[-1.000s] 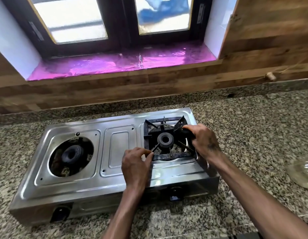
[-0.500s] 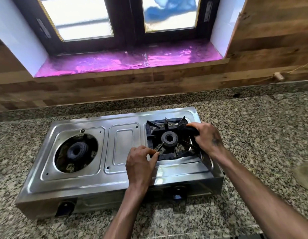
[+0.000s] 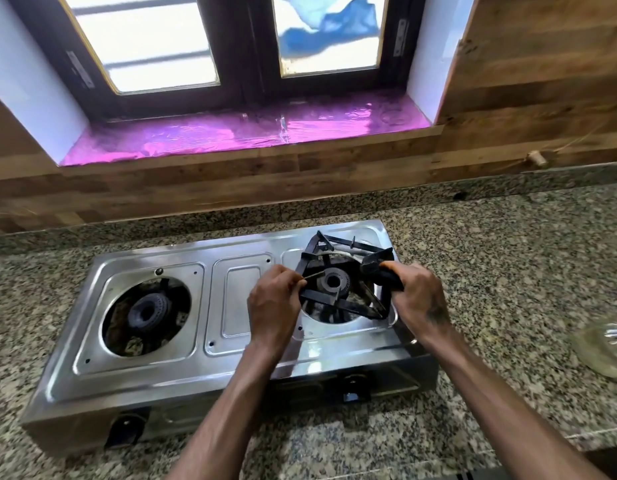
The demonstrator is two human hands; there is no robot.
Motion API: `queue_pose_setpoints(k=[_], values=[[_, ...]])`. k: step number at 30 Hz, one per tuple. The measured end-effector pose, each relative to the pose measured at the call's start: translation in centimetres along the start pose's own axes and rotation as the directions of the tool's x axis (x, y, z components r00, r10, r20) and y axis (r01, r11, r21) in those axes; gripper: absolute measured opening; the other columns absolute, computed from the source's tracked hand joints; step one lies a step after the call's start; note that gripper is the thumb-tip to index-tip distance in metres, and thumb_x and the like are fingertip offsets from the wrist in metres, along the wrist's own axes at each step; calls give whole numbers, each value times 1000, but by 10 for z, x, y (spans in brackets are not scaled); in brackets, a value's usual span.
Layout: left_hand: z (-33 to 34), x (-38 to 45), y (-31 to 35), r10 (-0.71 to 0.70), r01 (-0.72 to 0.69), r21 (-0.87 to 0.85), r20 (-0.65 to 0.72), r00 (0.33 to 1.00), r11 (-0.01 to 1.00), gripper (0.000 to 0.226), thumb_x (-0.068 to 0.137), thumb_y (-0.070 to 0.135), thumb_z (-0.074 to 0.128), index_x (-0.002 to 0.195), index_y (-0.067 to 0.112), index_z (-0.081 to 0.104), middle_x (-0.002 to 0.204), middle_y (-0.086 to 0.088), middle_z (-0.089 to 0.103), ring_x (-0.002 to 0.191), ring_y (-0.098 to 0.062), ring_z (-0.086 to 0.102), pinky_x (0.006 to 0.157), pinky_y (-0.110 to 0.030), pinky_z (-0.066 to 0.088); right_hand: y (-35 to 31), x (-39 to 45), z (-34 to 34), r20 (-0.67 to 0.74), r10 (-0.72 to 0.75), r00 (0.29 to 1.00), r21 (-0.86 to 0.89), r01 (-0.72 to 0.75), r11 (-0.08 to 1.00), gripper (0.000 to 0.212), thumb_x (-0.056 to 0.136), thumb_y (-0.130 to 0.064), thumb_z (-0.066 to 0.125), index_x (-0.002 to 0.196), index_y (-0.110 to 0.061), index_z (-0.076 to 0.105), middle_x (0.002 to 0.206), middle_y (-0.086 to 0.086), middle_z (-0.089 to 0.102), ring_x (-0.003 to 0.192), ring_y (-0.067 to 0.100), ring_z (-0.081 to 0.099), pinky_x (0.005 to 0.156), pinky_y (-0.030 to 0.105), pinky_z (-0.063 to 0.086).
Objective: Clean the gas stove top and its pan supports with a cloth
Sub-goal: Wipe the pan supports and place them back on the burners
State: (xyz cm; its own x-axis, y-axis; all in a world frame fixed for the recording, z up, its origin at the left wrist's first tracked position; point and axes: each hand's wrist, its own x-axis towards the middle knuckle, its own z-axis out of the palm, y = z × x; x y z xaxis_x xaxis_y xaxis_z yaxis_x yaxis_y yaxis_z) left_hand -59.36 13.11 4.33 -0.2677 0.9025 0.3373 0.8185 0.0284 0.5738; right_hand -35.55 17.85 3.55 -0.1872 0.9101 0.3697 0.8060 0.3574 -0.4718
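Both hands gripping pan support [image 3: 338, 299], left hand [image 3: 272, 306], right hand [image 3: 418, 299], support tilted over stove [image 3: 144, 372]

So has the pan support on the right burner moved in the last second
Yes. The pan support sat flat around the right burner; now it is tilted, far side lifted off the stove top, gripped by the left hand and right hand.

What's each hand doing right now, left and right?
Left hand: pinching the pan support at its left edge.
Right hand: gripping the pan support's right corner.
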Motion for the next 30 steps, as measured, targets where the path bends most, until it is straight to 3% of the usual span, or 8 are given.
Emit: queue_pose_setpoints(k=[3,6,10,15,18,21,27,30], values=[[2,18,-2,11,-11,6,24,1000,1000,3,81,20,77,80,18,74,78,8,65,66,-11,58,56,-19,33,-12,-5,-7,-68,23,997,-15,-24,1000,23,85,-16,75,109,-15,73,78,1,73,62,10,52,52,9,33],[9,29,-6,45,-45,9,44,998,999,3,79,19,78,79,21,75,79,8,67,71,-17,62,57,-26,41,-17,-20,-8,-55,85,995,-36,-87,996,26,87,-16,74,113,-19,72,78,-3,72,60,11,55,45,15,39],[17,38,-10,117,-119,40,55,992,992,4,80,20,78,81,23,76,82,7,70,76,-17,58,59,-26,36,-25,-44,-4,-12,240,971,-76,-241,968,47,83,-5,78,125,-25,67,73,-8,68,58,7,55,40,17,42],[25,38,-23,131,-137,62,86,988,989,3,82,22,76,85,24,77,88,9,71,80,-16,56,61,-26,36,-57,-60,-4,-36,281,959,-28,-282,959,25,85,-20,79,107,-30,72,79,-9,73,60,3,50,48,4,27],[23,37,-24,100,-107,58,103,990,993,3,85,23,72,87,24,75,90,8,70,85,-19,59,63,-26,37,-76,-59,1,-79,320,944,-1,-321,947,19,84,-22,80,102,-27,75,85,-9,75,66,5,55,49,6,27],[11,24,-17,68,-68,-3,63,996,998,8,88,32,69,87,25,72,86,8,66,80,-16,60,62,-26,39,-86,-57,10,-103,354,930,6,-355,935,20,81,-17,81,99,-22,75,86,-5,76,71,17,68,56,21,38],[-3,-44,2,58,-55,-25,178,982,998,32,78,58,67,73,27,68,75,11,63,72,-10,58,59,-27,45,-94,-54,9,-120,427,896,25,-427,904,13,84,-15,75,96,-19,75,80,1,74,63,15,54,57,24,34],[0,-54,3,72,-78,19,225,972,997,28,73,52,73,73,26,65,77,8,61,76,-16,60,60,-30,46,-96,-52,9,-102,455,885,49,-453,890,12,84,-16,75,95,-18,75,78,1,74,63,13,52,57,22,33]])
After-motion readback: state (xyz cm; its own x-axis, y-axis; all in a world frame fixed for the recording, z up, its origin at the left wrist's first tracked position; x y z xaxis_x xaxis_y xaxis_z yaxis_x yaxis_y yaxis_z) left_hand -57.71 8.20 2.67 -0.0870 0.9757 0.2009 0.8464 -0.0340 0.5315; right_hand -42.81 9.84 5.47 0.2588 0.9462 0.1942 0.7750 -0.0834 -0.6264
